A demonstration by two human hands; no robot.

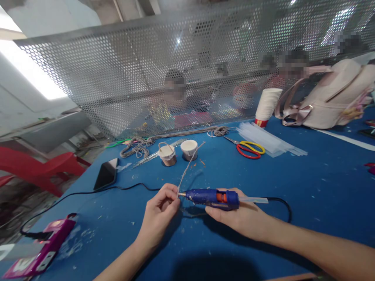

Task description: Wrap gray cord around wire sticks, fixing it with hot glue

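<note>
Between the fingertips of my left hand (162,205) is the lower end of a thin greyish cord (186,170), which sticks up and leans to the right. My right hand (238,218) is wrapped round a blue hot glue gun (202,196), a clear glue stick (254,200) poking out of its back. The gun points left, and its metal nozzle is at the cord beside my left fingertips. Beyond the hands stand two small cups with white tops and brown lower parts: a handled cup (167,155) and a plain cup (189,150).
Scissors (249,149), clear glue sticks (266,138), stacked paper cups (267,105) and a pale backpack (325,97) lie to the right. Grey cord (137,146) and a phone (106,174) are at left. A black cable runs to a purple power strip (43,249). Perforated metal panel (125,78) behind.
</note>
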